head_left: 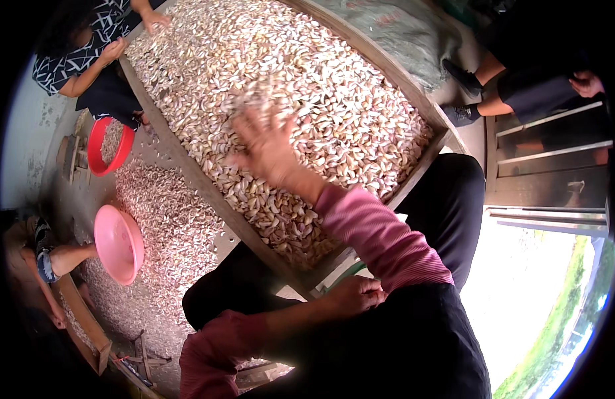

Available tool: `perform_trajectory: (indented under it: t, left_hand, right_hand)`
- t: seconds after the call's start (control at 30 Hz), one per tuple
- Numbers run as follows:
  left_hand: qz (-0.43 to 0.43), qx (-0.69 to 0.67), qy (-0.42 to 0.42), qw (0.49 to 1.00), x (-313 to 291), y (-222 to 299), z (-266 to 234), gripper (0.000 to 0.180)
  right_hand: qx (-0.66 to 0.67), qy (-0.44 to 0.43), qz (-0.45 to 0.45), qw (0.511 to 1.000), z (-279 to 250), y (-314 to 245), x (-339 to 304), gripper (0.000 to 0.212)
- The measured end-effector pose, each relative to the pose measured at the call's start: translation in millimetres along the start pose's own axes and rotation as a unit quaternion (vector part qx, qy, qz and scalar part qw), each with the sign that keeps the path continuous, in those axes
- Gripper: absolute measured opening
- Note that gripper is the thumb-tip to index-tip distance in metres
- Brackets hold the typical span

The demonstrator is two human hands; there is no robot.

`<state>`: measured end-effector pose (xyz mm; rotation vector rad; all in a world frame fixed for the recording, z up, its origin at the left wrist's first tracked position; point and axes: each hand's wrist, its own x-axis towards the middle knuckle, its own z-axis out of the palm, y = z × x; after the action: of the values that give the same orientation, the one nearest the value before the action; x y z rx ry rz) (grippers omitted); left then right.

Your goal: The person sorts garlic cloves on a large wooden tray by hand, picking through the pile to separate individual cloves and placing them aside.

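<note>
A wooden tray (380,61) in front of me holds a wide layer of loose garlic cloves (351,110). My right hand (267,146) is over the cloves at the middle of the tray, palm down and fingers spread. Motion smears its fingertips, which touch or nearly touch the cloves. Close to my body, below the tray's near edge, my left hand (357,296) rests by my lap with its fingers curled closed. Whatever it may hold is hidden.
Left of the tray, a large heap of cloves (168,226) covers the floor, with a pink basin (119,245) and a red basin (111,146) beside it. One person (88,60) reaches in at the far left corner. Others sit at left and right. A slatted wooden bench (553,179) stands right.
</note>
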<state>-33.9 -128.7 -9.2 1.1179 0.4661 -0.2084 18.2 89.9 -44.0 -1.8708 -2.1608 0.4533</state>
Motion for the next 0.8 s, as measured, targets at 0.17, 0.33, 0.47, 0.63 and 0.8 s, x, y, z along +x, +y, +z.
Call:
perform_trajectory:
  t: [0.17, 0.33, 0.47, 0.63, 0.8]
  left_hand:
    - [0.076, 0.071, 0.097, 0.99, -3, -13, 4, 0.027]
    - [-0.03, 0.105, 0.015, 0.994, -2, 1, -3, 0.032]
    - [-0.095, 0.026, -0.011, 0.995, 0, 2, -1, 0.033]
    - [-0.065, 0.004, 0.009, 0.998, 3, 0, 0, 0.033]
    - [-0.076, -0.027, 0.01, 0.997, 8, 6, -9, 0.03]
  right_hand:
    - [0.104, -0.004, -0.097, 0.99, -22, -40, -93, 0.074]
    - [0.088, 0.1, -0.134, 0.982, -53, 33, -158, 0.029]
    - [0.037, 0.133, -0.06, 0.989, -74, 122, -135, 0.023]
    - [-0.008, 0.136, -0.062, 0.989, -61, 180, -76, 0.024]
    - [-0.088, 0.099, -0.093, 0.987, -67, 188, -64, 0.02]
